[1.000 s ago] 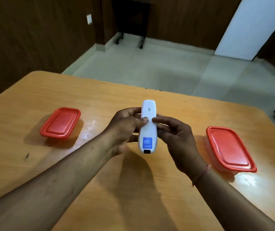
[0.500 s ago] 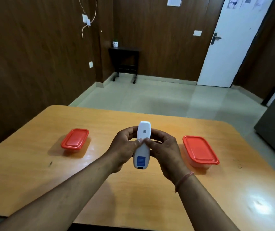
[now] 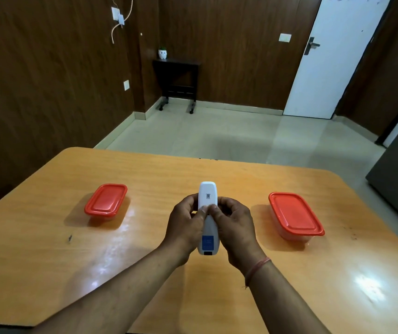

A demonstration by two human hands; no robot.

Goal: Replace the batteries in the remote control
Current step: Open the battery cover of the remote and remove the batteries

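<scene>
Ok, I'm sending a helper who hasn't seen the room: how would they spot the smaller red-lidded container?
Start at the orange wooden table. Two red-lidded containers sit on it, one either side of the hands holding the white remote. The smaller container is on the person's left, toward the wood-panelled wall; the larger container is on the door side.
</scene>
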